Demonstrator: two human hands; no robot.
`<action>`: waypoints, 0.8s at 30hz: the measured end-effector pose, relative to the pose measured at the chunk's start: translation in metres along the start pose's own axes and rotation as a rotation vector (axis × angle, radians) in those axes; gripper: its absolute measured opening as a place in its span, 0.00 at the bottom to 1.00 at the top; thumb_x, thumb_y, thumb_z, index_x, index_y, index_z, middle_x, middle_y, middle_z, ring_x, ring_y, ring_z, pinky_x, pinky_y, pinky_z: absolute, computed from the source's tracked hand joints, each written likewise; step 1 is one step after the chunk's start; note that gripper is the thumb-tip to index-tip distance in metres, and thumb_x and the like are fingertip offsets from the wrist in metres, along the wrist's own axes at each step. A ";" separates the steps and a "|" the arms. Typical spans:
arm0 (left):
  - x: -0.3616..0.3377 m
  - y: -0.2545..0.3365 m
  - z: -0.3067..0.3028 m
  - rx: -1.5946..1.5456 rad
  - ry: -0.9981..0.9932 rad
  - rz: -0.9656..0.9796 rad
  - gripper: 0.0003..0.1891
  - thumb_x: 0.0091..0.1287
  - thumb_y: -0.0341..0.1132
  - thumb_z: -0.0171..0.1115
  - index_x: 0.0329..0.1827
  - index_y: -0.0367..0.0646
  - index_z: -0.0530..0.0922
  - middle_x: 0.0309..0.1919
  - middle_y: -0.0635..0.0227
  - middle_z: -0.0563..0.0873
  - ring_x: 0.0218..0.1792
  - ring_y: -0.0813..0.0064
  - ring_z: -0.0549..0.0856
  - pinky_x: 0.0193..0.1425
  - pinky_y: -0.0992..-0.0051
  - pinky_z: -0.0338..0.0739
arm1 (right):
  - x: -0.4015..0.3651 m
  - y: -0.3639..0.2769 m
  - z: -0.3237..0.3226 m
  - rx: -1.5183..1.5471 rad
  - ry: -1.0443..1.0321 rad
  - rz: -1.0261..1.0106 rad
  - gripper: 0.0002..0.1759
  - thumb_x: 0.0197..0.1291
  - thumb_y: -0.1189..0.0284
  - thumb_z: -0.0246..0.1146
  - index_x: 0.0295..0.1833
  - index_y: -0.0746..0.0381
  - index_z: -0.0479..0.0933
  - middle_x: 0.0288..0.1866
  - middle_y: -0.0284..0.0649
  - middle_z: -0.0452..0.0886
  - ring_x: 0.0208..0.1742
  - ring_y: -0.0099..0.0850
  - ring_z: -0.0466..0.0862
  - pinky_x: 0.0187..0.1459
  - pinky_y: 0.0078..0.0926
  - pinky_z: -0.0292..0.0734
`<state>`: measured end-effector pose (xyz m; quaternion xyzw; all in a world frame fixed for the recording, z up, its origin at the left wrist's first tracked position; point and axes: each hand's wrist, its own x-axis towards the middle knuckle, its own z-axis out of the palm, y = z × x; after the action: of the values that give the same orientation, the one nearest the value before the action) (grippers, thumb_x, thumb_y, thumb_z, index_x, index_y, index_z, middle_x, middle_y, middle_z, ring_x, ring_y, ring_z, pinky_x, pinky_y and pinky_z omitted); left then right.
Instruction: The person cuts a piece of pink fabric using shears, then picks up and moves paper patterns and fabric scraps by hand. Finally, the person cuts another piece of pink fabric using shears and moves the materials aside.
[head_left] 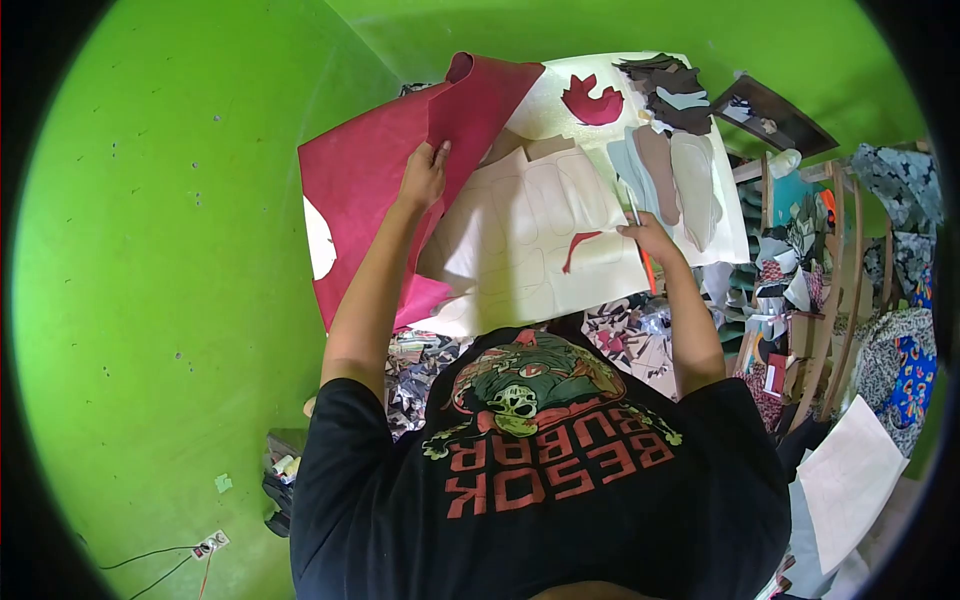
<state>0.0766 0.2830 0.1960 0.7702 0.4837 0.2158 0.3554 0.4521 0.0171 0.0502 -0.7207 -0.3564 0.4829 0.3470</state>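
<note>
My left hand [425, 178] is closed on a large red sheet [370, 170] that looks like leather, its far edge curled over. Beneath it lies a cream sheet [500, 230] marked with faint sole-like outlines. On the right edge of that cream sheet, my right hand [650, 238] is closed around what look like slim scissors [649, 275] with an orange handle and thin metal blades pointing away from me. A narrow red scrap [578, 246] rests on the cream sheet, left of my right hand.
The white tabletop [535, 100] carries a jagged red offcut [592, 102], dark cut pieces [668, 85] and sole-shaped pieces [692, 185]. A dark framed panel [775, 115] is against the wall. Cluttered shelves [790, 270] stand right. Scraps [425, 370] lie below the table edge.
</note>
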 end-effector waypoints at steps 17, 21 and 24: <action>-0.021 0.001 0.047 -0.110 0.141 0.153 0.22 0.81 0.46 0.53 0.40 0.31 0.77 0.29 0.43 0.81 0.31 0.55 0.79 0.41 0.56 0.73 | -0.125 -0.079 -0.101 1.104 0.168 0.011 0.24 0.60 0.72 0.64 0.63 0.64 0.76 0.50 0.44 0.86 0.50 0.38 0.89 0.56 0.37 0.85; -0.035 0.029 0.037 0.026 -0.018 -0.124 0.17 0.81 0.39 0.52 0.59 0.33 0.78 0.51 0.42 0.87 0.56 0.44 0.85 0.58 0.58 0.76 | -0.151 -0.070 -0.166 1.176 0.199 -0.145 0.30 0.61 0.61 0.58 0.67 0.63 0.75 0.57 0.50 0.85 0.54 0.46 0.87 0.59 0.45 0.83; -0.036 0.008 0.056 -0.119 0.081 0.056 0.21 0.81 0.46 0.53 0.43 0.32 0.80 0.32 0.45 0.84 0.35 0.51 0.83 0.44 0.57 0.75 | -0.173 -0.065 -0.208 1.190 0.307 -0.307 0.34 0.60 0.59 0.56 0.69 0.66 0.74 0.62 0.52 0.83 0.60 0.48 0.85 0.64 0.45 0.79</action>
<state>0.1029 0.2293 0.1661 0.7516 0.4624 0.2851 0.3742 0.5882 -0.1294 0.2434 -0.4060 -0.0723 0.4343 0.8008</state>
